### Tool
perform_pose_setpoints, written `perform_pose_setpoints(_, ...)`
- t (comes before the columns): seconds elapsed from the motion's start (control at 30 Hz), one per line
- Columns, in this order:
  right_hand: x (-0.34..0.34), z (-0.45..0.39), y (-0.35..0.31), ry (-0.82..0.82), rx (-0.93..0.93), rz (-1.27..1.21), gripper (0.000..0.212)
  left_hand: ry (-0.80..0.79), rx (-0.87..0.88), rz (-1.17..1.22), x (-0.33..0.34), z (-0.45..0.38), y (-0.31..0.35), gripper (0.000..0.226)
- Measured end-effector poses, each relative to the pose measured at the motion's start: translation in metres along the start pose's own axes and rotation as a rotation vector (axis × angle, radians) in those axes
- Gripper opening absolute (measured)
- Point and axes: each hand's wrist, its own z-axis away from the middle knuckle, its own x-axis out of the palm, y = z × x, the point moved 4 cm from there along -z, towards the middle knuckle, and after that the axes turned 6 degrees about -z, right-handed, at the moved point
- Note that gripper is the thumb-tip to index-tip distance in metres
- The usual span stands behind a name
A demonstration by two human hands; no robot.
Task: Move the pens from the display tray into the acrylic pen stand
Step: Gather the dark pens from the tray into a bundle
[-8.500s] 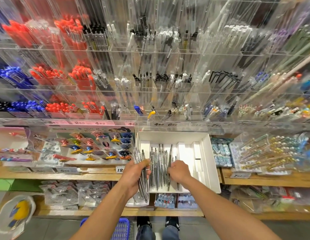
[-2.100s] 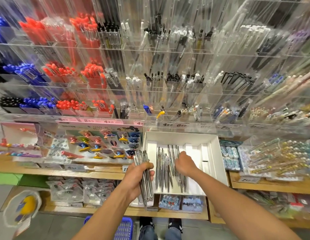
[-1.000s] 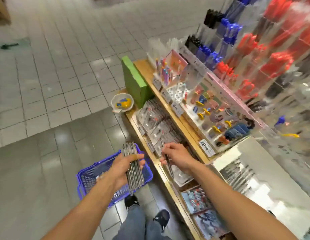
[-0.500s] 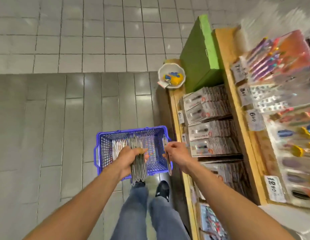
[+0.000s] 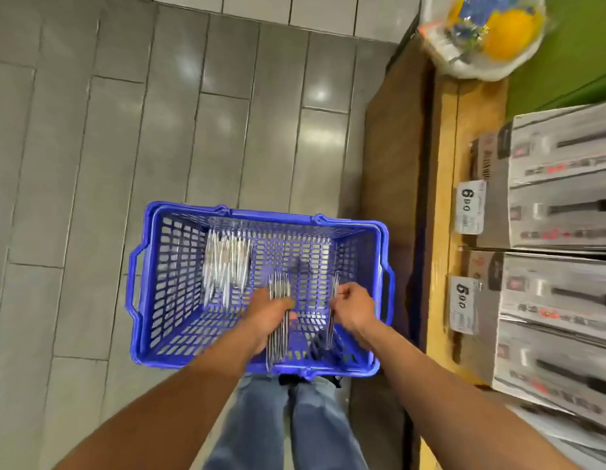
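Observation:
I look straight down into a blue plastic basket [image 5: 166, 283] on the grey floor. My left hand [image 5: 266, 317] is shut on a thick bundle of silver pens [image 5: 278, 337], held over the basket's near half. To its right, my right hand [image 5: 354, 308] grips a few silver pens [image 5: 332, 313], also above the basket. A pile of silver pens [image 5: 225, 262] lies on the basket's bottom at the far left. The display tray and the acrylic pen stand are out of view.
A wooden shelf edge [image 5: 444, 205] runs along the right, with boxed pens [image 5: 559, 212] and price tags [image 5: 469, 212] on it. A white bowl [image 5: 481, 32] with yellow and blue items sits at the top right. My legs in jeans [image 5: 288, 425] stand below the basket.
My view has swung from the pen wall and white tray down to the floor basket. Both hands came along with their pens and now hang lower over the basket.

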Motion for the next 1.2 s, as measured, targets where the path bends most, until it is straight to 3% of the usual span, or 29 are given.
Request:
perform_pose_setpoints(0.07, 0.019, -0.045, 0.012, 0.022, 0.001, 0.06, 0.007, 0.02, 0.002, -0.065, 0.016, -0.051, -0.009, 0.05)
perform_pose_setpoints(0.17, 0.046, -0.108, 0.026, 0.033, 0.004, 0.183, 0.009, 0.045, 0.021, -0.172, 0.038, -0.126, -0.02, 0.039)
perform_pose_setpoints(0.33, 0.089, -0.178, 0.042, 0.035, 0.027, 0.379, 0.041, 0.185, 0.111, -0.348, 0.068, -0.214, -0.02, 0.024)
perform_pose_setpoints(0.43, 0.098, -0.21, 0.041, 0.104, 0.001, 0.416, 0.045, 0.266, 0.18, -0.434, 0.088, -0.243, -0.018, 0.048)
perform_pose_setpoints(0.53, 0.101, -0.235, 0.043, 0.118, -0.077, 0.428, 0.049, 0.263, 0.198, -0.452, 0.102, -0.257, -0.023, 0.074)
perform_pose_setpoints(0.6, 0.102, -0.242, 0.05, 0.119, -0.07, 0.413, 0.022, 0.281, 0.221, -0.482, 0.106, -0.261, -0.025, 0.082)
perform_pose_setpoints(0.73, 0.1, -0.24, 0.057, 0.12, -0.079, 0.415, 0.024, 0.299, 0.26, -0.58, 0.11, -0.257, -0.027, 0.08)
perform_pose_setpoints(0.8, 0.099, -0.235, 0.053, 0.103, -0.064, 0.393, 0.054, 0.277, 0.268, -0.572, 0.107, -0.254, -0.027, 0.077)
perform_pose_setpoints(0.83, 0.099, -0.23, 0.051, 0.091, -0.053, 0.395, 0.058, 0.276, 0.273, -0.562, 0.105, -0.252, -0.026, 0.075)
perform_pose_setpoints(1.2, 0.086, -0.203, 0.042, 0.049, -0.007, 0.406, 0.053, 0.207, 0.255, -0.455, 0.082, -0.235, -0.024, 0.056)
